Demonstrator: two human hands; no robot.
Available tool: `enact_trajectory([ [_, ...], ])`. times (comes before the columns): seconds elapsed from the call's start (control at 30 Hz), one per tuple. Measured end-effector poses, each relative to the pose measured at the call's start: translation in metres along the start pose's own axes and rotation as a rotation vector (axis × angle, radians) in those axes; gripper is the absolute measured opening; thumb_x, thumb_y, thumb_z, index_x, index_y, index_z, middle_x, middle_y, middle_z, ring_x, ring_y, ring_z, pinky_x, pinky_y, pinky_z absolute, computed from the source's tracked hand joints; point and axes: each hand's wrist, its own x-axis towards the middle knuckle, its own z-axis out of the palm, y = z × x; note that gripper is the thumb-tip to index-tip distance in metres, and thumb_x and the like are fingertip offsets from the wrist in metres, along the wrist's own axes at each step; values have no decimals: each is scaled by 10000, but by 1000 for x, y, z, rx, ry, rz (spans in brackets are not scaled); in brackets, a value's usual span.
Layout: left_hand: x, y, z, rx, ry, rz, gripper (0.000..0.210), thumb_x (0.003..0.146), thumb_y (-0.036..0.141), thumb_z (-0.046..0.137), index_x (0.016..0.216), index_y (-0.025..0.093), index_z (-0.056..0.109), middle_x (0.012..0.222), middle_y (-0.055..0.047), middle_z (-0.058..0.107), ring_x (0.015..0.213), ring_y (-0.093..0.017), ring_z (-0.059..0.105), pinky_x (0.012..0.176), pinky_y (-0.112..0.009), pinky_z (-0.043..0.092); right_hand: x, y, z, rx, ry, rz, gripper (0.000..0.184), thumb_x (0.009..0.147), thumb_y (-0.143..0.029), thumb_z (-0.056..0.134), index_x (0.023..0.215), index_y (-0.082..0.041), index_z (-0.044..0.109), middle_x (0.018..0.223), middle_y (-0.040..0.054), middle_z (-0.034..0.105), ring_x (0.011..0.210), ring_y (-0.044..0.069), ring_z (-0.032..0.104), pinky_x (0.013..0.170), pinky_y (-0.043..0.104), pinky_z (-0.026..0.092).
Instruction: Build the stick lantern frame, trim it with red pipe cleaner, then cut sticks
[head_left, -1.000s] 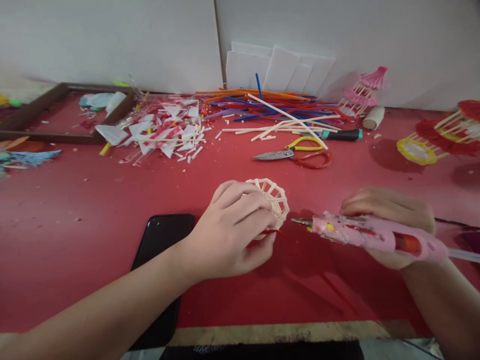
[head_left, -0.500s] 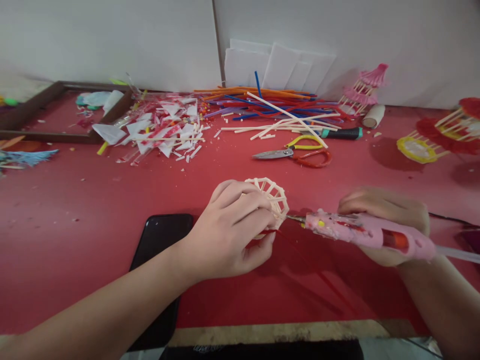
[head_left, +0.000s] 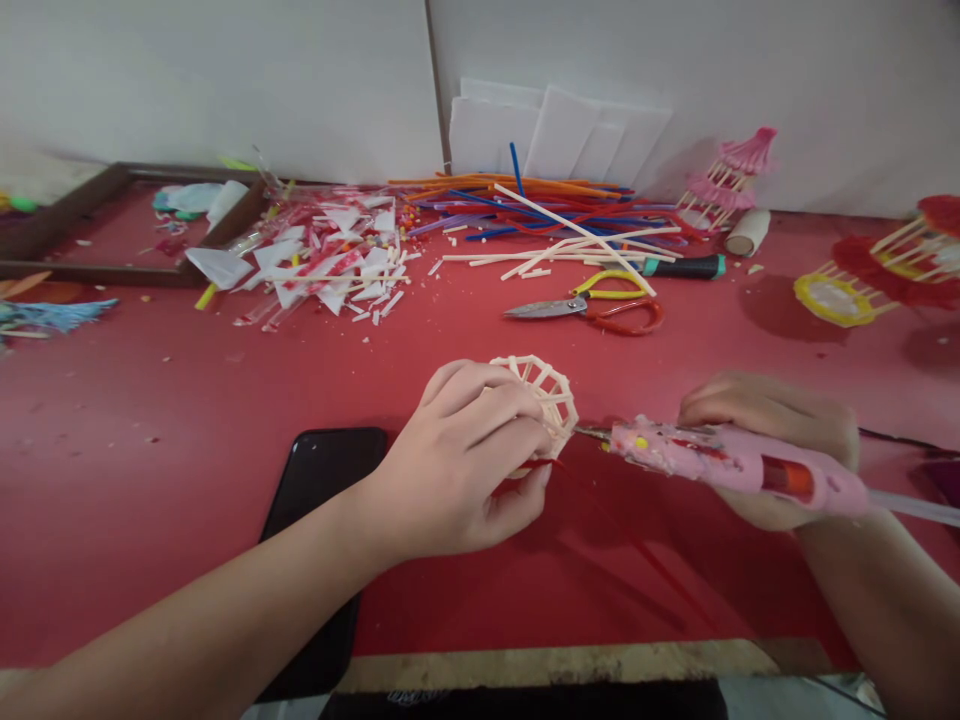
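Cream lattice, centre of picture: presumably light, stiff, fragile at the joints; best taken by the rim, without squeezing. Left hand: curled around the lattice's left side, red strip at the fingertips. Right hand, right of picture: wrapped around gun, tip at the rim, contact uncertain. Count: one lattice, one strip, one gun; one pair of scissors, upper centre; one phone, lower left.
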Motion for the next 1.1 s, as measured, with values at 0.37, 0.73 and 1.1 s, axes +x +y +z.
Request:
enact_trajectory([
  [0.37, -1, 0, 0, -3, 1, -4, 98, 780, 140, 647, 843, 204, 609, 923, -17, 703, 954, -218, 590, 886, -399, 445, 1, 0, 0, -55, 50, 20, 147, 700, -152, 637, 831, -171, 573, 706, 58, 617, 614, 163, 597, 550, 301, 468],
  [0.73, 1, 1, -1, -4, -9, -5, 95, 782, 138, 640, 842, 207, 613, 918, -19, 702, 953, -214, 590, 888, -388, 447, 1, -1, 2, 9, -2, 9, 157, 744, -139, 596, 885, -206, 582, 740, 40, 615, 644, 175, 603, 570, 335, 488],
  [1.1, 0, 0, -1, -12, -17, -12, 89, 785, 142, 636, 838, 211, 616, 919, -20, 703, 946, -218, 585, 904, -402, 448, -16, 45, -27, -503, -21, 203, 271, 779, -357, 601, 1009, -219, 638, 845, 86, 726, 689, 254, 671, 574, 361, 480],
])
